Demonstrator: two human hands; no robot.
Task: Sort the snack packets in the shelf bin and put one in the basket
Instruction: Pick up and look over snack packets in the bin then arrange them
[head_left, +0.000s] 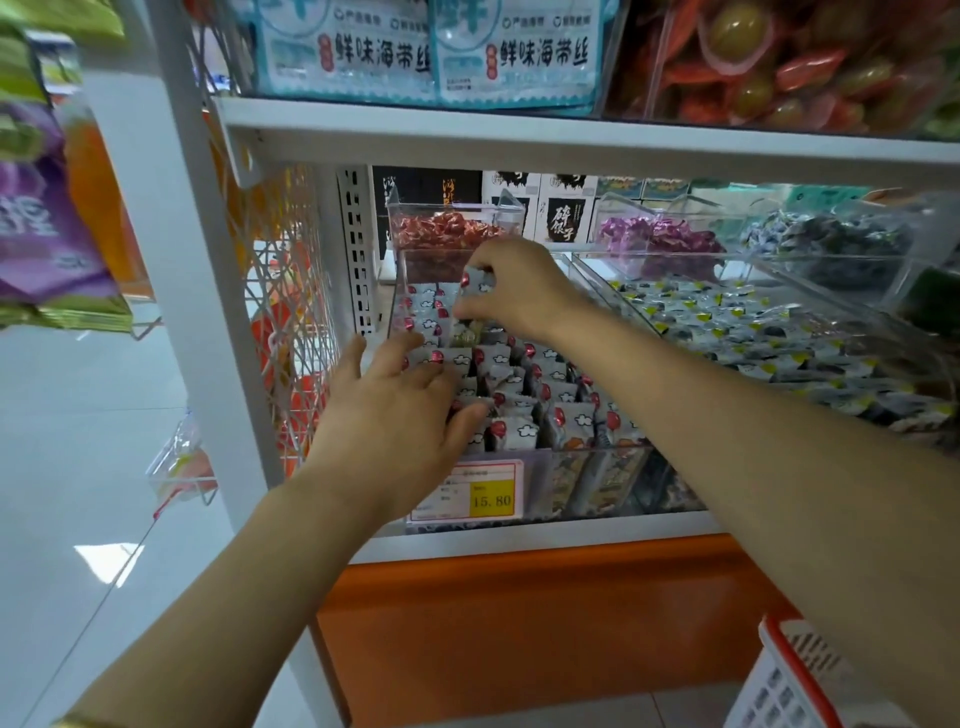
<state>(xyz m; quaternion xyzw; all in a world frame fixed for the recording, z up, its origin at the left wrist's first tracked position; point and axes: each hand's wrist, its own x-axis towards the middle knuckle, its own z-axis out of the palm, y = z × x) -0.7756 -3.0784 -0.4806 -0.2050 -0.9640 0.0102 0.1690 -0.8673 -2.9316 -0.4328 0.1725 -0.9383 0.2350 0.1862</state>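
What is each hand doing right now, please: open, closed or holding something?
Left hand: open, fingers spread on the snack packets in the shelf bin.
Right hand: pinching one grey packet at the bin's rear.

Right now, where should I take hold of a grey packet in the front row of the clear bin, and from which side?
Pinch the top edge of the front-row packet from above. It stands upright, wedged between neighbours, so only its top is free, and the bin wall probably blocks a frontal approach.
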